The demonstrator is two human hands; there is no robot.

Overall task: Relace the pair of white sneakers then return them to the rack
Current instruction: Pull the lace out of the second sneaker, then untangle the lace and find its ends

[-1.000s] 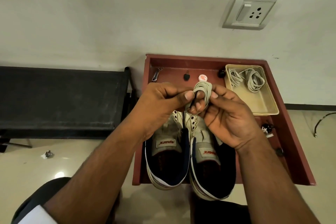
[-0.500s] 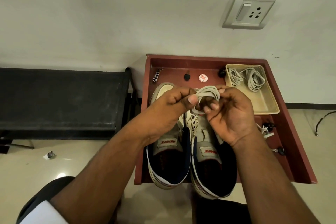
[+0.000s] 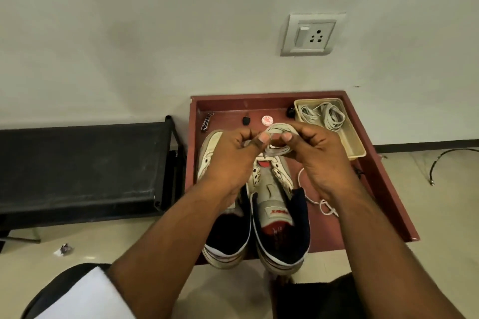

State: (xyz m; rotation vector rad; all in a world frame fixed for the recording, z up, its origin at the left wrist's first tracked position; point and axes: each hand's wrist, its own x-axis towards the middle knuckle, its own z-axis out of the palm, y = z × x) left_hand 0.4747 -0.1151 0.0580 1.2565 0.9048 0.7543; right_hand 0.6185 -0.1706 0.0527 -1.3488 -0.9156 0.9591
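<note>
Above the red wooden tray [image 3: 383,189], both hands, left [image 3: 233,155] and right [image 3: 315,155], pinch a coiled off-white shoelace [image 3: 278,131], held up for uncoiling; the unlaced white sneakers [image 3: 274,204] wait side by side below, heels overhanging the near edge.

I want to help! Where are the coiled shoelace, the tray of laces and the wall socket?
coiled shoelace [image 3: 278,129]: head view, top of the loop.
tray of laces [image 3: 359,151]: head view, bare near corner.
wall socket [image 3: 318,36]: head view, pin holes.
</note>
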